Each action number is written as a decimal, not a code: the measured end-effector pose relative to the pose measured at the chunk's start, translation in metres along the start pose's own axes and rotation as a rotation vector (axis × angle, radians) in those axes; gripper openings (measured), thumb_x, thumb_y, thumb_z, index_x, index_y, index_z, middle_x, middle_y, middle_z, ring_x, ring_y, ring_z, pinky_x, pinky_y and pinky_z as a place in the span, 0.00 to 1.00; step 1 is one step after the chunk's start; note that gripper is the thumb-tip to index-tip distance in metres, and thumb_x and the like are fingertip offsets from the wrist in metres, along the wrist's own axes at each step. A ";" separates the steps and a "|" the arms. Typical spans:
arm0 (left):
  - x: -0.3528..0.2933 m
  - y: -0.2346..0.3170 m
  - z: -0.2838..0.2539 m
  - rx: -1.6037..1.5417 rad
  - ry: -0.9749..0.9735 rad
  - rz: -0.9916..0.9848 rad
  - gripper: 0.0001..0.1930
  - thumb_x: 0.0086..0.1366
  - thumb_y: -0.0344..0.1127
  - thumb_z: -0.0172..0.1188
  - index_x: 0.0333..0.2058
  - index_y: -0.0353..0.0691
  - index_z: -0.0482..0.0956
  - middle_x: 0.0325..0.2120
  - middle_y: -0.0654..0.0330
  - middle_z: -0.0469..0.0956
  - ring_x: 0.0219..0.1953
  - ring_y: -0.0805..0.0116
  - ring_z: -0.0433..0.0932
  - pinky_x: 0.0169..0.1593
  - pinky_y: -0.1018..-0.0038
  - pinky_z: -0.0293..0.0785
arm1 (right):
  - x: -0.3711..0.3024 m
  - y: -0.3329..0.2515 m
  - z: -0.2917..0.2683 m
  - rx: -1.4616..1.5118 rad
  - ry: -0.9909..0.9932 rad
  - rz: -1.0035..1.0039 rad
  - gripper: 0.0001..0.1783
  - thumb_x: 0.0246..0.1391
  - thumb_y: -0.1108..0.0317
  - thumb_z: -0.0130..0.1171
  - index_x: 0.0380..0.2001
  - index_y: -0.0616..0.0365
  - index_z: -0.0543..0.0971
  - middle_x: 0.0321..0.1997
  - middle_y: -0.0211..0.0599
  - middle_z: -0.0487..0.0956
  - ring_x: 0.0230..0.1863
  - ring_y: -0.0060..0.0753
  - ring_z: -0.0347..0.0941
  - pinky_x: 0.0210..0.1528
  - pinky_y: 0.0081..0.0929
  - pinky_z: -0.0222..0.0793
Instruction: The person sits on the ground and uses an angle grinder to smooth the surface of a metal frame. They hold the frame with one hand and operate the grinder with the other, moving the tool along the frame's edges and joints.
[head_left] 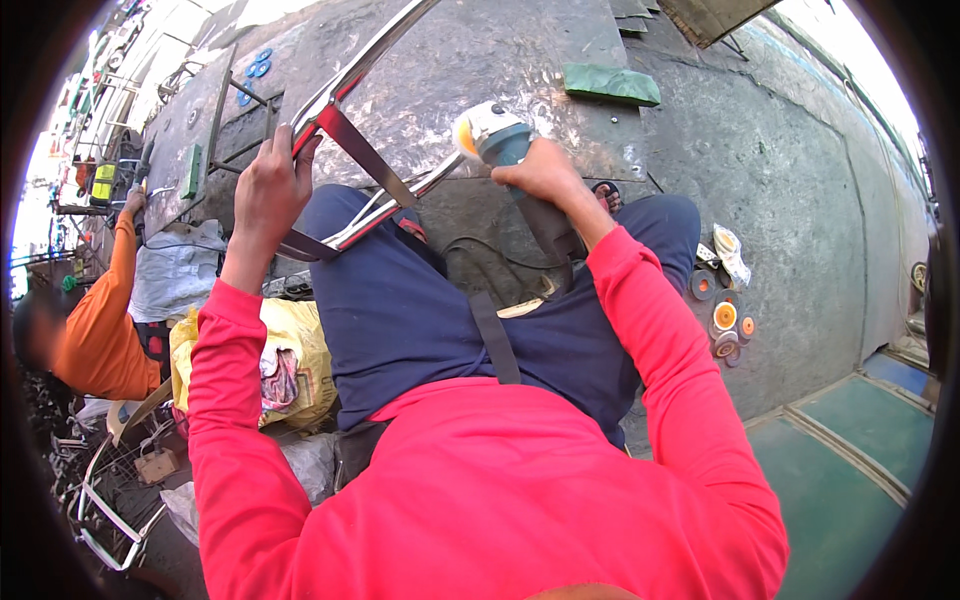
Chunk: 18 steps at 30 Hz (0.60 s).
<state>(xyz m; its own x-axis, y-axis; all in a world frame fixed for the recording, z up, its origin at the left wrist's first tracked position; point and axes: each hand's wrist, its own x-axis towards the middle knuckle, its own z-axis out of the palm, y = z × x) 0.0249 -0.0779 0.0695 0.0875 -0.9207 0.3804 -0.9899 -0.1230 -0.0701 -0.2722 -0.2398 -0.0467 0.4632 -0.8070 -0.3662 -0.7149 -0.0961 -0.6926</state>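
Grinding seems the step: the left hand (pixel 272 190) pinches the metal frame (pixel 365 155) by the left knee (pixel 336 206), the right hand (pixel 545 182) clasps the grinder (pixel 505 146), and steady disc (pixel 464 136) contact seems needed next.

Floor (pixel 790 250): grey, scuffed, stained; dark seam (pixel 862 225) curving down the right. Panels (pixel 870 422): green, lower right, divided by a pale strip (pixel 850 452). Light: strong white glare, upper left and upper right.
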 end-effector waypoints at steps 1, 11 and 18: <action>-0.002 0.002 -0.001 0.011 0.009 0.008 0.17 0.69 0.43 0.56 0.44 0.32 0.71 0.28 0.44 0.78 0.29 0.43 0.80 0.29 0.57 0.77 | -0.004 -0.004 0.004 0.027 -0.079 -0.009 0.31 0.31 0.51 0.71 0.31 0.71 0.82 0.34 0.55 0.83 0.36 0.47 0.82 0.40 0.35 0.76; -0.026 0.029 -0.009 0.075 0.101 0.121 0.25 0.66 0.39 0.63 0.53 0.25 0.71 0.27 0.50 0.75 0.25 0.51 0.78 0.27 0.62 0.75 | 0.014 -0.002 -0.005 -0.007 0.030 0.047 0.33 0.31 0.50 0.73 0.33 0.72 0.82 0.37 0.58 0.83 0.39 0.49 0.82 0.41 0.35 0.77; -0.028 0.036 -0.013 0.092 0.066 0.117 0.25 0.66 0.42 0.61 0.51 0.23 0.72 0.28 0.48 0.75 0.29 0.54 0.80 0.30 0.66 0.78 | 0.003 -0.004 -0.001 -0.068 -0.040 0.039 0.34 0.30 0.49 0.73 0.33 0.72 0.82 0.37 0.58 0.83 0.40 0.50 0.82 0.43 0.36 0.77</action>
<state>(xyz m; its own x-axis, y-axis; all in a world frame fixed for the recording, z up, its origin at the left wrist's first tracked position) -0.0147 -0.0517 0.0678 -0.0387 -0.9048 0.4240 -0.9783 -0.0522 -0.2007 -0.2680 -0.2426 -0.0443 0.4537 -0.7872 -0.4177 -0.7663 -0.1053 -0.6338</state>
